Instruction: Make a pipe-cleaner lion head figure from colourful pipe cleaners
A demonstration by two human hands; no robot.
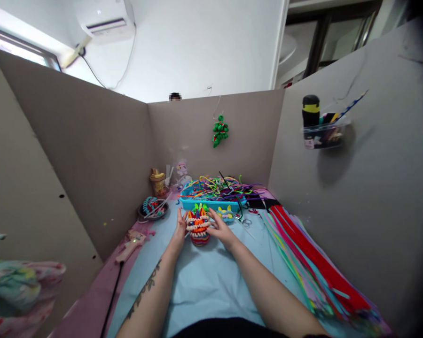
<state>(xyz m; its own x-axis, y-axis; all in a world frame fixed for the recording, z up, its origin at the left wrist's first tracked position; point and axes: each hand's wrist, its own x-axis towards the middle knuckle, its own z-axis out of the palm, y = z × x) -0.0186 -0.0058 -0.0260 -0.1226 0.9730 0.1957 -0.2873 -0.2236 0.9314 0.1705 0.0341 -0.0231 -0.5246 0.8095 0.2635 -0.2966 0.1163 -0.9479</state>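
A multicoloured pipe-cleaner figure (199, 227) stands upright on the light blue cloth, with green loops on top, orange and cream bands and a striped rounded base. My left hand (179, 230) is against its left side, fingers pointing up. From the right, my right hand (221, 229) has its curved fingers on the bands. The figure sits between both hands; the contact points of some fingers are hidden. Just behind my right hand is a smaller yellow and teal pipe-cleaner piece (225, 215). Scissors (246, 222) lie to the right of it.
A blue tray (211, 205) heaped with loose pipe cleaners stands behind. Long pipe-cleaner bundles (313, 256) run along the right. At left are a dark bowl (153, 217) and a pale corded device (131, 246). Grey partitions (102, 136) enclose the table; a head shows beyond.
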